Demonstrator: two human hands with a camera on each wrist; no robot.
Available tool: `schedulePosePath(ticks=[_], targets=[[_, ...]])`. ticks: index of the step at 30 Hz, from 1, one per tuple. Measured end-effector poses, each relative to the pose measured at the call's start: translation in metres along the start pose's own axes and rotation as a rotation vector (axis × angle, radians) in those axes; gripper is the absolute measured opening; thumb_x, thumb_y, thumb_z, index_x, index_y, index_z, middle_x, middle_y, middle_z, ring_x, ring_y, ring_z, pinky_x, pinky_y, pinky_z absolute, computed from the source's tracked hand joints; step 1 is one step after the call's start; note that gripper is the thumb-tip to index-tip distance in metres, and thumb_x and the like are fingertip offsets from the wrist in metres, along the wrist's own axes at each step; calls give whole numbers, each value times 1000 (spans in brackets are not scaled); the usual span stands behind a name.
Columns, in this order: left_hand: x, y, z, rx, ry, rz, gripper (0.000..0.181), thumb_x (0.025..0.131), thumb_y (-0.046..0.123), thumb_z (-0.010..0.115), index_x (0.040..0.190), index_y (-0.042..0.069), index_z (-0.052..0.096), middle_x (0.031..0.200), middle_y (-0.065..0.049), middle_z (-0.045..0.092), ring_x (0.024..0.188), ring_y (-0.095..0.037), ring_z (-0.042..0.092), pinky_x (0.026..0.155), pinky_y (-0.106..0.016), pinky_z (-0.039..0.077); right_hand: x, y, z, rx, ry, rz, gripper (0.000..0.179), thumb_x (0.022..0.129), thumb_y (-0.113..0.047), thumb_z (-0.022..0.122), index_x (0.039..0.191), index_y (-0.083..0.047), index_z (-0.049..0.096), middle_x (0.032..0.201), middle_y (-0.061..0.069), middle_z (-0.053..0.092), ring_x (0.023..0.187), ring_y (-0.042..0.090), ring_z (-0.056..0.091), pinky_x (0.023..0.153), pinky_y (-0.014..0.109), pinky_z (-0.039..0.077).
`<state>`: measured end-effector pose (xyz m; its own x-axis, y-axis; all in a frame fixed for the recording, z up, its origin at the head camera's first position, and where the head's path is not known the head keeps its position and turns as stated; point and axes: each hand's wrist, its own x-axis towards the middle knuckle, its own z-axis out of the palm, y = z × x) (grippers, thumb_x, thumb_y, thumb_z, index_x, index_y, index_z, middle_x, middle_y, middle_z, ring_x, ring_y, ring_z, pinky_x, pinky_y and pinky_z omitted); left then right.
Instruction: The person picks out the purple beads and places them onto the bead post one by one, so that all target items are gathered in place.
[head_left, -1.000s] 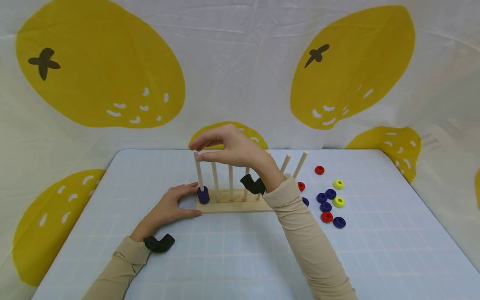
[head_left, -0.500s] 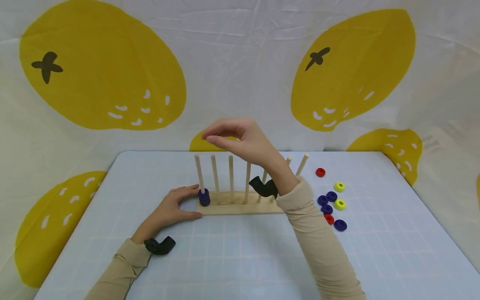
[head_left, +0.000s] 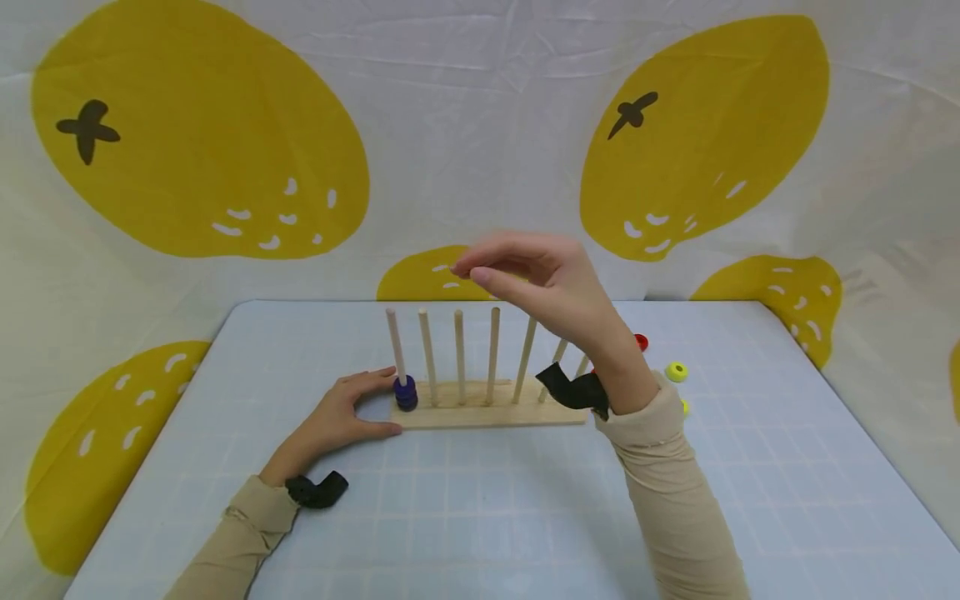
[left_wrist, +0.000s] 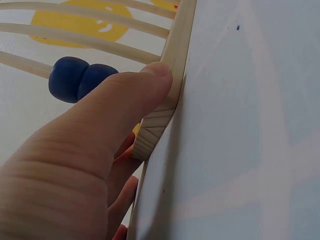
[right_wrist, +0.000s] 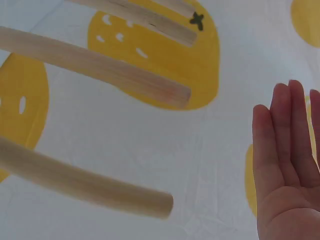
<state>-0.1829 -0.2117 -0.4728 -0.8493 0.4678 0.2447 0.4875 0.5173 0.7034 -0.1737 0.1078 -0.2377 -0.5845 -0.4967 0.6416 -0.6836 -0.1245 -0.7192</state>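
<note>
A wooden peg stand (head_left: pixel 487 417) with a row of upright pegs stands mid-table. Stacked blue rings (head_left: pixel 406 393) sit low on its leftmost peg. At the stand's left end, my left hand (head_left: pixel 348 414) grips the base, thumb in front and fingers behind. The left wrist view shows that thumb (left_wrist: pixel 155 75) pressed on the base's edge, beside the blue rings (left_wrist: pixel 70 77). My right hand (head_left: pixel 551 283) is raised above the right half of the pegs, holding nothing. In the right wrist view its fingers (right_wrist: pixel 287 135) are straight, apart from the bare peg tops (right_wrist: pixel 165 90).
Right of the stand, a red ring (head_left: pixel 641 342) and a yellow ring (head_left: pixel 677 372) lie on the table (head_left: pixel 787 500). Another yellow ring (head_left: pixel 685 407) is mostly covered by the right sleeve (head_left: pixel 675 492). A lemon-print cloth (head_left: pixel 480 125) hangs behind the table.
My right hand has moved from the top of the leftmost peg to the right. Its arm now covers most of the loose rings. The left hand has stayed on the base.
</note>
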Motion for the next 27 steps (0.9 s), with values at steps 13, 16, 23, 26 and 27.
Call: schedulePosePath(ticks=[13, 16, 23, 26, 27], targets=[[3, 0, 0, -12, -8, -16, 72, 70, 31, 91, 134, 12, 63, 147, -10, 51, 137, -39, 41, 110, -63, 27, -41, -20, -35, -70, 160, -19, 15, 92, 10, 62, 104, 12, 70, 102, 23, 70, 99, 33, 63, 90, 36, 53], [4, 0, 1, -17, -7, -9, 71, 70, 31, 91, 133, 12, 64, 147, -10, 51, 137, -39, 41, 110, -63, 27, -53, -24, -44, -102, 216, -3, 15, 93, 10, 60, 104, 11, 70, 102, 21, 70, 99, 32, 64, 90, 35, 52], [5, 1, 1, -15, -7, 2, 70, 70, 30, 91, 132, 11, 64, 146, -11, 51, 137, -39, 42, 110, -63, 28, -79, -24, -63, -144, 372, 12, 14, 93, 11, 58, 101, 16, 69, 98, 20, 71, 96, 31, 65, 88, 33, 52], [5, 1, 1, -11, -8, 4, 70, 70, 29, 91, 132, 10, 64, 146, -11, 51, 136, -39, 42, 109, -63, 28, -88, -21, -72, -144, 421, 5, 15, 93, 11, 57, 101, 19, 66, 96, 20, 72, 94, 30, 66, 88, 32, 53], [6, 1, 1, -10, -8, 4, 70, 70, 29, 91, 132, 10, 64, 146, -12, 51, 136, -39, 42, 110, -63, 28, -91, -20, -74, -139, 434, 0, 15, 93, 12, 57, 101, 20, 66, 95, 20, 72, 93, 30, 66, 89, 31, 53]])
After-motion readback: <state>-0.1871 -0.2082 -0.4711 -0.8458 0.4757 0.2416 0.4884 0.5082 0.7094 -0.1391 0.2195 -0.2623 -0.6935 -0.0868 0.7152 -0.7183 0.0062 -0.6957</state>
